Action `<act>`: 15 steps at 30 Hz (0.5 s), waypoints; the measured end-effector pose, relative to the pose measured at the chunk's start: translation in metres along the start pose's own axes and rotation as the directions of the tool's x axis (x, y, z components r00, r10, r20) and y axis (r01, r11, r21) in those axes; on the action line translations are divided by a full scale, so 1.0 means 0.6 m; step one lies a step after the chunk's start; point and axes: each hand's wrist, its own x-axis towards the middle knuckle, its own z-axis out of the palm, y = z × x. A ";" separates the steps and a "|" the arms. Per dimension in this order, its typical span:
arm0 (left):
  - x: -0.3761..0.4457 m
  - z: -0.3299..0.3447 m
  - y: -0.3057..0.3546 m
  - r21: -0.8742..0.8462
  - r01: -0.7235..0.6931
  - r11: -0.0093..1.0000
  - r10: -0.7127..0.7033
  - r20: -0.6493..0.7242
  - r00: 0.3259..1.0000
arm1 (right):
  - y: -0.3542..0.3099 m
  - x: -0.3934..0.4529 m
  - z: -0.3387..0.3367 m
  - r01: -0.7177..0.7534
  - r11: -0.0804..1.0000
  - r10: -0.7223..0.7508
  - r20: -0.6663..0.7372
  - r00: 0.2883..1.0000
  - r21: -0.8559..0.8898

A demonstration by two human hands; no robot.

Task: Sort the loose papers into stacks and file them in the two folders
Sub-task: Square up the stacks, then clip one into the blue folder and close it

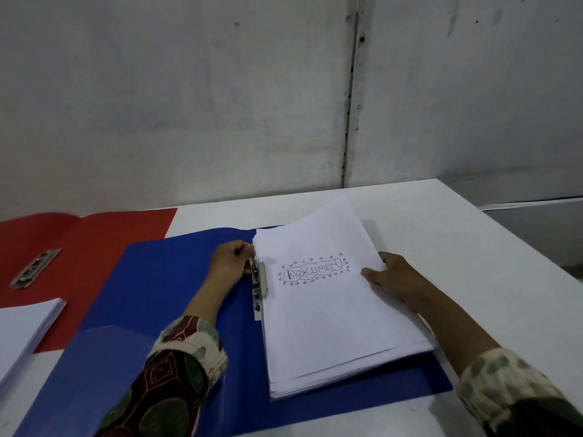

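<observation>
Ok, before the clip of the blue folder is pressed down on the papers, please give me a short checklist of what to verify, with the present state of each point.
1. Blue folder lies open and flat on the table: ok.
2. Paper stack sits on the folder's right half, its left edge at the metal clip: ok.
3. Stack edges squared: not ok, the sheets fan out at the top and the bottom.
4. Right hand rests on the stack and steadies it: ok.
5. Left hand has its grip on the clip lever: ok.
6. Sheets tucked fully under the clip: cannot tell.
</observation>
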 end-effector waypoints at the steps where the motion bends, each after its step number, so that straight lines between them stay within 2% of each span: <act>1: -0.002 0.000 0.001 0.005 -0.016 1.000 0.016 -0.009 1.000 | 0.001 0.001 0.002 -0.002 1.000 0.002 0.002 1.000 -0.028; 5: -0.016 0.001 0.008 0.024 -0.099 0.995 0.100 -0.042 0.994 | 0.006 0.008 0.011 0.023 0.983 -0.026 -0.010 1.000 -0.184; 9: -0.046 0.005 0.007 0.175 -0.255 0.951 0.269 -0.064 0.961 | 0.009 0.010 0.014 0.035 0.962 -0.043 -0.023 0.999 -0.271; 12: -0.071 0.002 -0.007 0.328 -0.413 0.850 0.459 -0.074 0.885 | 0.012 0.011 0.012 0.055 0.966 -0.060 -0.013 0.998 -0.254; 15: -0.089 -0.003 -0.020 0.473 -0.583 0.661 0.656 0.014 0.755 | 0.011 0.010 0.011 0.069 0.967 -0.080 -0.035 0.996 -0.245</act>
